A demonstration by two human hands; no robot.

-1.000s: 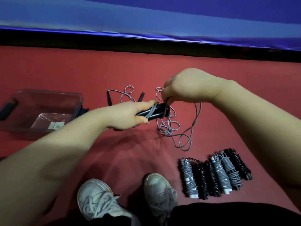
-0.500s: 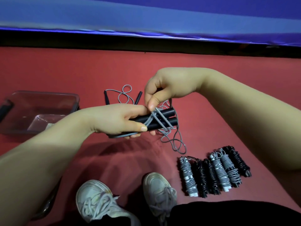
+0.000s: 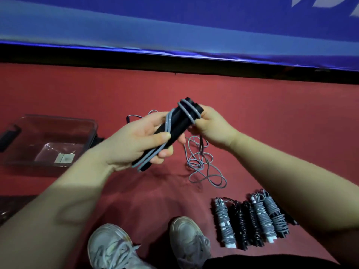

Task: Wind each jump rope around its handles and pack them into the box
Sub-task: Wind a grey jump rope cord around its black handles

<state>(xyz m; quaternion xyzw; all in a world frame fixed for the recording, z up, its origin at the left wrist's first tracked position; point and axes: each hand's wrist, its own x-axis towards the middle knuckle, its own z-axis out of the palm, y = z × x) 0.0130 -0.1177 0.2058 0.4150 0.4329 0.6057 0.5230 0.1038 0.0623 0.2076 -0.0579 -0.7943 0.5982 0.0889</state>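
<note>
My left hand grips a pair of black jump rope handles held together, tilted up to the right, with a few turns of grey rope around them. My right hand pinches the grey rope at the upper end of the handles. The loose rest of that rope hangs down and lies in loops on the red floor. Several wound jump ropes, grey and black, lie side by side at the lower right. A clear plastic box sits on the floor at the left.
Another unwound rope with black handles lies on the floor behind my hands, mostly hidden. My two white shoes are at the bottom centre. A blue padded wall with a black base runs across the back.
Both hands have lifted the handles and tilted them upward. My right hand moved from above the handles to their upper right end, laying more rope around them.
</note>
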